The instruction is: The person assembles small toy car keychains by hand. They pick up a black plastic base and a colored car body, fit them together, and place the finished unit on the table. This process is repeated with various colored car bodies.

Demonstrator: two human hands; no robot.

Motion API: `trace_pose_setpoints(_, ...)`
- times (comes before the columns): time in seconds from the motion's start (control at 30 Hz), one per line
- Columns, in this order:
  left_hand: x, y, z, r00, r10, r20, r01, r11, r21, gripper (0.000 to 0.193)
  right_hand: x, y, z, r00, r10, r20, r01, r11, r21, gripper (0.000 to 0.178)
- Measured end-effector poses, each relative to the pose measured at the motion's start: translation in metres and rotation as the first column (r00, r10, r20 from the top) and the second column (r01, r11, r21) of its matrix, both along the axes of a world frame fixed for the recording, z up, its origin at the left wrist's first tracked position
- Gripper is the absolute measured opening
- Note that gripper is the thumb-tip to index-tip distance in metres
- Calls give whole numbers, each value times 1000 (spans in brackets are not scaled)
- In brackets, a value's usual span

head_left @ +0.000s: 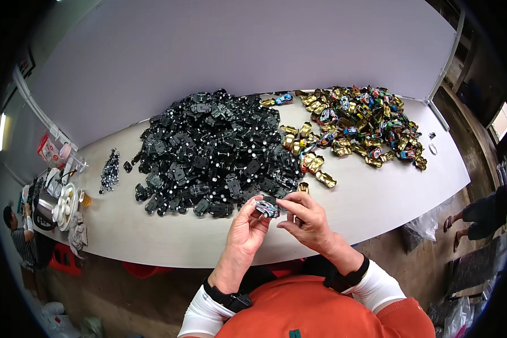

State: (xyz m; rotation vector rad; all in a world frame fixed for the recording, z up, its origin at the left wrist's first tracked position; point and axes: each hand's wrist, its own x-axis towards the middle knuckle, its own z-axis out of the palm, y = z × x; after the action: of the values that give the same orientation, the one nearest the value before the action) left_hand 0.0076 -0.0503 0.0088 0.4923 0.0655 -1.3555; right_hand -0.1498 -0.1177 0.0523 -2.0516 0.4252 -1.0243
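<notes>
In my left hand (245, 228) is a small toy car (267, 209) with a dark, multicoloured printed body, pinched between thumb and fingers above the table's near edge. A black piece like a car base (269, 199) lies against the car's upper side. My right hand (308, 221) comes in from the right. Its forefinger reaches the car's right end, while the thumb stands apart below; the other fingers curl inward. Beyond my hands spreads a large heap of black toy car bases (208, 152) with small wheels. Gold and coloured toy car bodies (366, 121) form a second pile at the back right.
Several gold car bodies (325, 179) lie between the piles. Small shiny parts (110, 172) sit at left on the pale table (112, 225). A tray with cups (66, 207) and a rag (78, 234) occupy its left end. A grey panel (253, 50) rises behind. Other people are at both sides.
</notes>
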Motion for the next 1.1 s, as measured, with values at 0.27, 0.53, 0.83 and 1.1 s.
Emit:
trace_pose_setpoints(0.27, -24, 14, 13, 737, 89, 670, 1, 991, -133, 16, 7, -7, -14, 993, -50, 104, 50, 999, 3, 20)
trace_pose_setpoints(0.53, -13, 10, -9, 762, -11, 648, 87, 993, -85, 15, 7, -5, -16, 998, -63, 4, 62, 991, 122, 15)
trace_pose_setpoints(0.83, -3, 2, -26, 894, -158, 419, 245, 956, -162, 16, -16, -11, 8, 970, 224, -97, -86, 685, 723, 24)
trace_pose_setpoints(1.1, 5, 7, -4, 610, -148, 779, 197, 980, 32, 9, -10, -13, -8, 967, 209, -146, -38, 683, 730, 14)
